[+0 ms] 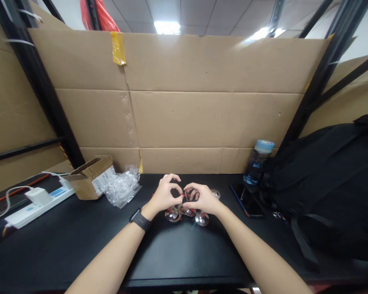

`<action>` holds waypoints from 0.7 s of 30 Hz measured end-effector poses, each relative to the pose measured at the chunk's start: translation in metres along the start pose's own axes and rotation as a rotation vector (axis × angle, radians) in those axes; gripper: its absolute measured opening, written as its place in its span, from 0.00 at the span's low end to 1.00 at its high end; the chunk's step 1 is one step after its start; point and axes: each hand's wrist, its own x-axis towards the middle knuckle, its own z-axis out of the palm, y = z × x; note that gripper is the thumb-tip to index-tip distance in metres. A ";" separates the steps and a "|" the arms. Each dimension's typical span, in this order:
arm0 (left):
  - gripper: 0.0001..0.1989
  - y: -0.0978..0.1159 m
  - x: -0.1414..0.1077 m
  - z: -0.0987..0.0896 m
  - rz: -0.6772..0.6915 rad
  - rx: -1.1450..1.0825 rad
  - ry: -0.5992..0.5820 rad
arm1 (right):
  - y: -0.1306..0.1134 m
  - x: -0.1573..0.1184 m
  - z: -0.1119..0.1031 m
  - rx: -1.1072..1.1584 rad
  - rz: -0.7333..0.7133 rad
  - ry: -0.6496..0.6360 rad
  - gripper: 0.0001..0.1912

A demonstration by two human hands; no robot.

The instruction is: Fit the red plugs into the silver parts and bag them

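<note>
Several shiny round metal discs with red parts (202, 218) lie on the black tabletop (184, 253), below and beside the hands. My left hand (166, 192), with a black watch on its wrist, pinches something small and red between thumb and index finger. Meeting it from the right, my right hand (202, 198) has its fingers closed on a thin metal disc (186, 197) seen nearly edge-on. Another disc (215, 194) rests behind the right hand. The fingers hide part of what is held.
At the left are a white power strip (39, 206), an open cardboard box (90, 177) and crumpled clear plastic (122, 188). A bottle (259, 161), a phone (247, 200) and a black backpack (331, 192) occupy the right. Behind stands a cardboard wall (178, 118).
</note>
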 end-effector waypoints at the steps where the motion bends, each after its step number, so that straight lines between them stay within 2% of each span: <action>1: 0.01 0.000 0.000 0.000 -0.001 0.011 -0.004 | 0.000 0.000 0.000 -0.006 0.006 -0.008 0.25; 5: 0.01 -0.002 0.000 0.001 0.008 0.052 -0.019 | 0.001 -0.001 0.001 -0.031 0.016 -0.018 0.23; 9: 0.01 -0.017 0.001 -0.004 -0.009 0.127 -0.010 | 0.008 0.001 -0.008 -0.093 0.003 0.032 0.23; 12: 0.05 -0.035 0.001 -0.017 -0.055 0.224 -0.042 | 0.019 0.001 -0.027 -0.240 0.035 0.083 0.21; 15: 0.05 -0.055 -0.002 -0.029 -0.119 0.325 -0.113 | 0.034 -0.004 -0.055 -0.378 0.130 0.124 0.20; 18: 0.05 -0.071 -0.007 -0.037 -0.218 0.365 -0.218 | 0.051 -0.011 -0.081 -0.480 0.224 0.111 0.19; 21: 0.04 -0.077 -0.010 -0.041 -0.268 0.358 -0.296 | 0.066 -0.016 -0.097 -0.541 0.294 0.082 0.20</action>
